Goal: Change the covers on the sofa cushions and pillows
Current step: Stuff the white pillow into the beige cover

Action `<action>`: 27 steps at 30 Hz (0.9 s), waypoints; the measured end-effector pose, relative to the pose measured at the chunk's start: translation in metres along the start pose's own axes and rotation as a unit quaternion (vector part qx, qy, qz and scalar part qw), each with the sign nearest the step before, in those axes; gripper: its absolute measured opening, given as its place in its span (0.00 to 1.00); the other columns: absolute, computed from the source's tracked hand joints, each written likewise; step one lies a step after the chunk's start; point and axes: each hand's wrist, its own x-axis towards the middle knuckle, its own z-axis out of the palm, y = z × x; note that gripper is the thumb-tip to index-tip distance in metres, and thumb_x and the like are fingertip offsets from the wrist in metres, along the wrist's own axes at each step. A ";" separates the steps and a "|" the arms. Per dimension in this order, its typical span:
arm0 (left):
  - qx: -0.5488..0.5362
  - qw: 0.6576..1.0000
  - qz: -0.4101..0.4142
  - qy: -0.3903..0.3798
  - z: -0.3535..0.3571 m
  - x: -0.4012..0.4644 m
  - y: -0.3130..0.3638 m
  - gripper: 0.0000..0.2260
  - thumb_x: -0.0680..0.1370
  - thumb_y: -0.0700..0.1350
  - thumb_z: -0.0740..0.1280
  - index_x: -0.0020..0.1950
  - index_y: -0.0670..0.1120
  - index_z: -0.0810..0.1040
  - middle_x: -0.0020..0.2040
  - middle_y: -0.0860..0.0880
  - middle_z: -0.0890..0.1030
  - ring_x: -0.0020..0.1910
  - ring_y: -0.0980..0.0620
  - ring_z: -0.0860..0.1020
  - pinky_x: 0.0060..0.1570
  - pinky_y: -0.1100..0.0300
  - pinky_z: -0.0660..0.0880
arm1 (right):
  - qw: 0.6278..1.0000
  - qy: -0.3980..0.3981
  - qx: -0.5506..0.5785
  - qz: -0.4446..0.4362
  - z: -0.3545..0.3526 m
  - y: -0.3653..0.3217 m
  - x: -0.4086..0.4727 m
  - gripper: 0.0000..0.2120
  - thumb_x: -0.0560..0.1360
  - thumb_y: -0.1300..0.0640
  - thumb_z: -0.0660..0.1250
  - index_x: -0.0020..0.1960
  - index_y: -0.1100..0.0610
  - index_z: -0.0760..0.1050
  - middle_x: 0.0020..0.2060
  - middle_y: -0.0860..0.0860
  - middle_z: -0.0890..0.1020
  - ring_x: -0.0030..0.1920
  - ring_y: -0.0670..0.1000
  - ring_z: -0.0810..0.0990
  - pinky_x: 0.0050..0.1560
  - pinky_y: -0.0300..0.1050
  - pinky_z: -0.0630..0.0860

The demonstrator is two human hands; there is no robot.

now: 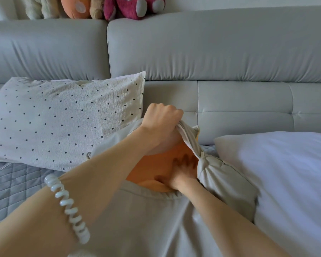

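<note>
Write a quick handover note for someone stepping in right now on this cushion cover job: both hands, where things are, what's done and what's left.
Left hand grips the bunched edge of the grey cover, holding the opening up.
Right hand lies flat on the orange cushion inside that opening.
The cushion is partly in the cover, on the sofa between the polka-dot pillow and the white pillow.
Left: finish this cover; the white pillow may need one.

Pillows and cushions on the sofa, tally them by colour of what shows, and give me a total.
Polka-dot white pillow: 1
Plain white pillow: 1
Orange cushion in a grey cover, left hand gripping the cover's edge, right hand pressing the cushion: 1
Total: 3
</note>
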 end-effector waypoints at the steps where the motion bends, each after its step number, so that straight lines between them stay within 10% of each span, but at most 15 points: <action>1: -0.017 1.000 -0.001 -0.001 0.000 -0.001 0.000 0.08 0.75 0.37 0.57 0.49 0.45 0.72 0.47 0.48 0.78 0.45 0.42 0.77 0.37 0.55 0.63 | 1.000 -0.010 0.022 -0.003 0.001 0.004 0.004 0.46 0.68 0.28 0.60 0.73 0.58 0.55 0.73 0.62 0.54 0.73 0.62 0.51 0.71 0.56 0.49; 6: -0.031 0.999 -0.011 0.005 0.002 0.002 0.000 0.11 0.75 0.38 0.57 0.53 0.46 0.75 0.50 0.49 0.80 0.47 0.42 0.78 0.38 0.55 0.64 | 0.982 0.177 -0.023 -0.068 0.007 -0.004 -0.004 0.26 0.70 0.37 0.62 0.59 0.55 0.75 0.56 0.54 0.74 0.58 0.56 0.72 0.58 0.46 0.66; 10: -0.029 0.999 0.019 0.000 0.005 -0.003 0.004 0.11 0.75 0.39 0.56 0.53 0.46 0.75 0.51 0.49 0.79 0.47 0.43 0.78 0.37 0.55 0.63 | 0.995 -0.052 0.088 -0.017 0.014 0.007 0.004 0.36 0.76 0.34 0.50 0.76 0.54 0.52 0.75 0.59 0.52 0.74 0.60 0.50 0.72 0.54 0.48; 22: -0.084 0.996 -0.010 0.005 0.007 -0.004 -0.013 0.11 0.74 0.39 0.58 0.51 0.50 0.76 0.48 0.50 0.81 0.46 0.43 0.78 0.36 0.56 0.64 | 0.975 0.012 0.000 -0.222 0.024 -0.029 -0.031 0.37 0.73 0.34 0.36 0.77 0.50 0.44 0.77 0.53 0.44 0.76 0.56 0.42 0.71 0.62 0.41; 27: -0.097 0.995 -0.017 0.000 0.004 -0.003 -0.016 0.11 0.73 0.40 0.58 0.51 0.49 0.76 0.47 0.49 0.81 0.45 0.42 0.78 0.37 0.57 0.65 | 0.960 -0.060 -0.052 -0.270 0.021 -0.040 -0.039 0.28 0.79 0.40 0.45 0.76 0.45 0.42 0.77 0.49 0.42 0.76 0.55 0.40 0.69 0.66 0.35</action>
